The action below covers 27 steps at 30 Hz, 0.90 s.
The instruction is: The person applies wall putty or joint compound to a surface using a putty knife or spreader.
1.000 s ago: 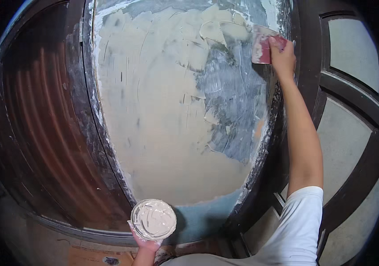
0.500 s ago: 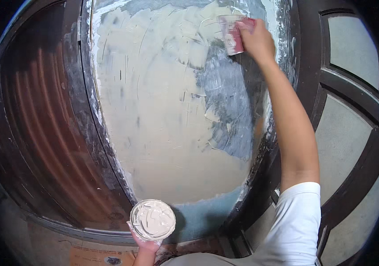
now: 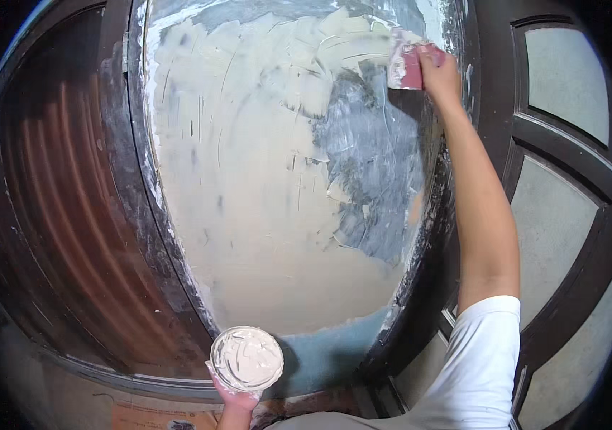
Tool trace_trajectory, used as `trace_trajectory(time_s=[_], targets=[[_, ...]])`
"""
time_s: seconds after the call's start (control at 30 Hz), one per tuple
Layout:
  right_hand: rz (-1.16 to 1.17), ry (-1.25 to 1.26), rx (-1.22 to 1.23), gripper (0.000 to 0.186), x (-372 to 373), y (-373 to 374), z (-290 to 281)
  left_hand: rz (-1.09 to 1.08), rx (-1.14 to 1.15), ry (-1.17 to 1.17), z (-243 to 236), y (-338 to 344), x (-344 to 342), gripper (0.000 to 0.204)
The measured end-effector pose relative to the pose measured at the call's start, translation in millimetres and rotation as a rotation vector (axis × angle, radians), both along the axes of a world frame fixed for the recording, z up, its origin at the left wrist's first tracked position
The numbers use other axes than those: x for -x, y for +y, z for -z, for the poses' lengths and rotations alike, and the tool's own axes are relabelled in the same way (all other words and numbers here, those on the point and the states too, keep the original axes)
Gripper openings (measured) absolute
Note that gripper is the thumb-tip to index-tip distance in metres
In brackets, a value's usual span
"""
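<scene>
My right hand (image 3: 442,75) grips a red putty knife (image 3: 410,68) with a wide flat blade, pressed to the upper right of a wall panel (image 3: 249,201). Cream putty is smeared on the blade. Most of the panel wears a coat of the same cream putty, while a bluish-grey patch (image 3: 370,158) shows at its right. Low in front of me, my left hand (image 3: 234,393) is closed round a round tub of putty (image 3: 247,358), its open top facing up. The tub hides part of the fingers.
Dark frame strips with white smears border the panel. To the left stands a brown panel with reddish vertical streaks (image 3: 62,236); at the right, a dark wooden door with pale panes (image 3: 553,222). Cardboard (image 3: 155,416) lies on the floor at lower left.
My right hand has slid the putty knife to the right, toward the panel's right edge. A streak of cream trails behind the blade. The left hand and tub stay almost in place.
</scene>
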State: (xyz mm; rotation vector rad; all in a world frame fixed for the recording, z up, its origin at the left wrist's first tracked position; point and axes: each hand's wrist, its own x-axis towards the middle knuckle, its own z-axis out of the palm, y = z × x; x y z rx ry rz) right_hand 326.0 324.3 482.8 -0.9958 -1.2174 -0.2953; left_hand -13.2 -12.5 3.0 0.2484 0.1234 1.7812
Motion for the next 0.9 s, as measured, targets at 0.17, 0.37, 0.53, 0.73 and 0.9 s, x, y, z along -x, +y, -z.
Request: trace_trajectory(time_s=[0.17,0.37,0.53,0.73,0.9], targets=[[-0.015,-0.012,0.197,0.073,-5.5,28.4,19.2,0.011,0.011,0.005,2.1,3.7,-5.0,0.079],[0.000,0.091,0.174,0.066,-6.3,29.5,62.1,0.086,0.032,-0.123,3.7,4.0,-6.4,0.079],[-0.091,0.311,0.157,0.050,-50.2,54.9,126.6,0.211,-0.002,0.009,2.9,11.3,-27.1,0.077],[-0.697,0.424,0.286,0.035,13.5,-47.1,235.9,0.245,-0.078,-0.186,-20.9,-7.1,-25.1,0.071],[-1.073,0.493,0.719,0.040,77.7,-167.0,384.3,0.132,-0.093,-0.159,-18.3,-18.1,-11.7,0.072]])
